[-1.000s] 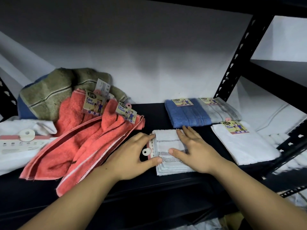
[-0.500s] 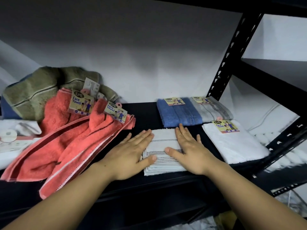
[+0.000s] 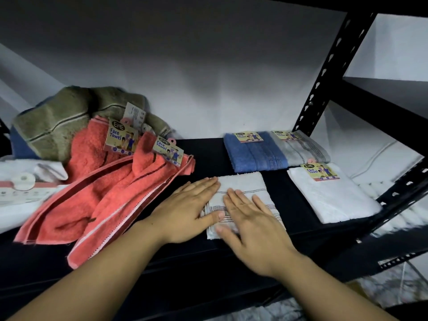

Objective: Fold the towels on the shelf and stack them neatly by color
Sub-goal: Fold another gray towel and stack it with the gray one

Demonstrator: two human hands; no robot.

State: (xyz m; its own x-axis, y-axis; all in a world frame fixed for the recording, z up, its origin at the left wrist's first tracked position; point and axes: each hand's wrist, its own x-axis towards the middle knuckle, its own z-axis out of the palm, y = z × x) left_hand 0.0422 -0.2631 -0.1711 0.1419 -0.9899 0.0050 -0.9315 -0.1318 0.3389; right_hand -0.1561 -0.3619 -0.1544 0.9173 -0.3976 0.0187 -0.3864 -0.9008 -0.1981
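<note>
Both hands lie flat, fingers straight, on the folded striped white towel (image 3: 245,195) at lower center of the shelf (image 3: 208,154): left hand (image 3: 185,212) on its left edge, right hand (image 3: 252,225) on top. Coral towels (image 3: 104,188) sit unfolded at left, while a blue towel (image 3: 252,154), grey towel (image 3: 301,151) and white towel (image 3: 331,195) sit folded at right.

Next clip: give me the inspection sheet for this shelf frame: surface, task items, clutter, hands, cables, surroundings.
Surface: black shelf board, dark and bare between the piles.
Job's things: folded white striped towel at front centre; folded blue towel and folded grey towel side by side behind it; folded white towel at right.
Clutter: unfolded coral towels with tags, olive towel heaped behind, white towel with band at far left.
Hands: left hand and right hand lie flat, fingers straight, on the striped towel.
Cables: nothing seen.
Surroundings: black perforated upright, pale backdrop.
</note>
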